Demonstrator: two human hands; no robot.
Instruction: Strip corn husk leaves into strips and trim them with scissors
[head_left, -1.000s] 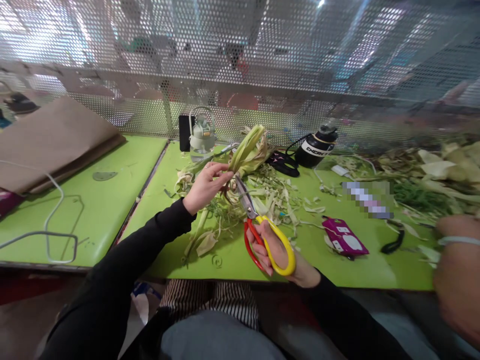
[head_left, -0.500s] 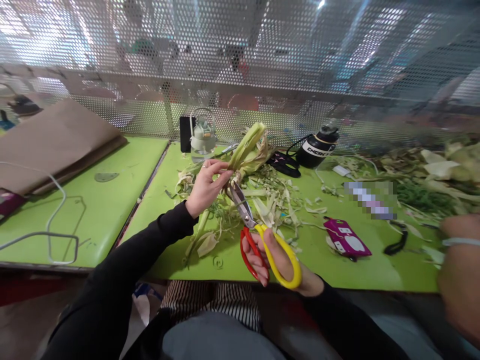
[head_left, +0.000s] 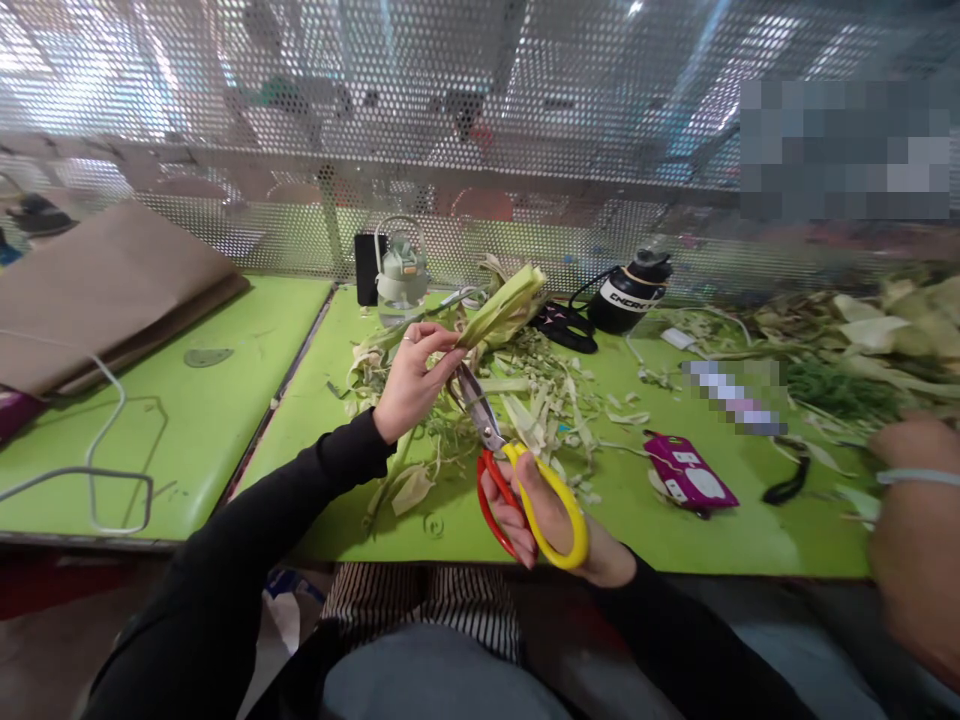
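Note:
Between the fingertips of my left hand (head_left: 420,380) is a pale green corn husk (head_left: 504,305), its leafy end pointing up and to the right. My right hand (head_left: 544,510) grips a pair of scissors (head_left: 491,435) with one red and one yellow handle. The blades reach up to the base of the husk, just below my left fingers; the fingers partly hide their tips. Husk scraps and thin green trimmings (head_left: 555,400) lie heaped under and around both hands.
A clear bottle (head_left: 403,275) and a black phone (head_left: 367,268) stand by the perforated metal screen. A black bottle (head_left: 630,293), a purple power strip (head_left: 690,472) and a husk pile (head_left: 870,340) lie rightward. Another person's arm (head_left: 915,520) is at far right. Brown paper (head_left: 112,290) lies left.
The husk in my left hand has tipped lower to the right. The scissor handles have drawn closer together. The other person's hand at the right has shifted slightly.

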